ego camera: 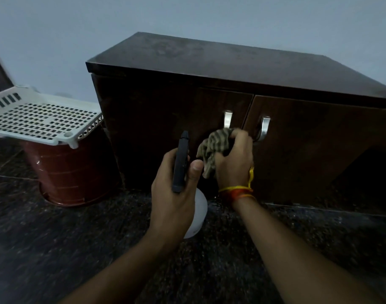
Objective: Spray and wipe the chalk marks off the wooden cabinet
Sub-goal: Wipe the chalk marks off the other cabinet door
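A low dark wooden cabinet (231,69) with two doors and two metal handles stands against the wall. My left hand (172,194) grips a spray bottle (180,163) by its black head; the white body hangs below my palm. The nozzle points toward the left door. My right hand (236,159) holds a crumpled checked cloth (214,148) against the left door, just below its handle (227,119). No chalk marks show on the dim doors; the top looks faintly dusty.
A white perforated plastic tray (40,119) rests on an overturned red bucket (73,172) left of the cabinet. The floor is dark speckled stone. The right door's handle (264,128) sits beside my right hand. Red and yellow threads circle my right wrist.
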